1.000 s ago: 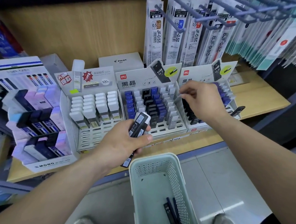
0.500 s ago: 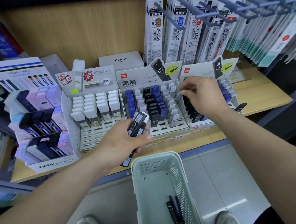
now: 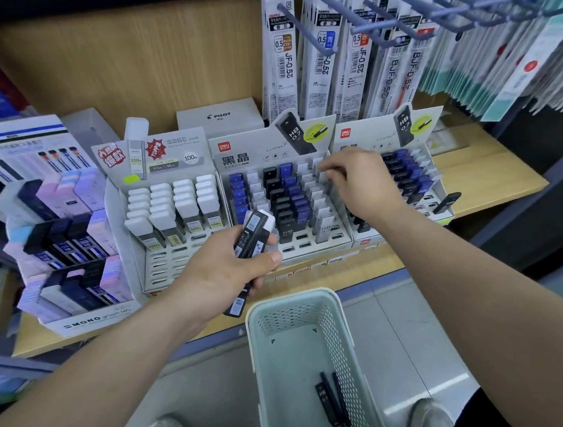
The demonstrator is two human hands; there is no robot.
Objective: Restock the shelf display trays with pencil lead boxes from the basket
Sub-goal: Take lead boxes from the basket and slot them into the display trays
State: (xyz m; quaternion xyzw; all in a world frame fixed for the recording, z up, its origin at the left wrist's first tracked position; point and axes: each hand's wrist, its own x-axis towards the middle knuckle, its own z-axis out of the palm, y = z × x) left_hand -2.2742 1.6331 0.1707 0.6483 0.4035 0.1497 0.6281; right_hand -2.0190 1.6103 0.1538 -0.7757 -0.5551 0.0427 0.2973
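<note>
Wooden shelf (image 3: 486, 178) boards run across in front of the person, with refill packs (image 3: 322, 55) hanging on hooks above the back. Four card trays stand side by side on the wood: a Mono tray (image 3: 91, 320) at the far left, then a white-cap tray (image 3: 174, 165), then a middle tray (image 3: 244, 161) with rows of blue, black and white lead boxes (image 3: 288, 200), and a right tray (image 3: 366, 137) holding blue and black ones. A white Pilot box (image 3: 220, 118) sits behind, between the white-cap and middle trays. One loose box (image 3: 446, 203), black, lies tilted at the right tray's far corner.

The left hand (image 3: 229, 277) is just in front of the middle tray, fingers and thumb wrapped round a bundle (image 3: 254, 234) of lead boxes, mostly black with one white cap showing. The bundle stands roughly upright and its lower ends poke out below the palm.

The right hand (image 3: 358, 183) reaches over the divide between the middle and right trays, fingers curled, tips down among the white rows (image 3: 319, 196) at the back right of the middle tray. Whether it pinches a box I cannot tell; the knuckles hide the fingertips.

Below the shelf edge, between the two arms, is a pale green basket (image 3: 295, 292) with a few black spare boxes (image 3: 330, 404) lying in its bottom. Grey floor (image 3: 399, 331) shows beside it, and a shoe (image 3: 428, 423) to its right.
</note>
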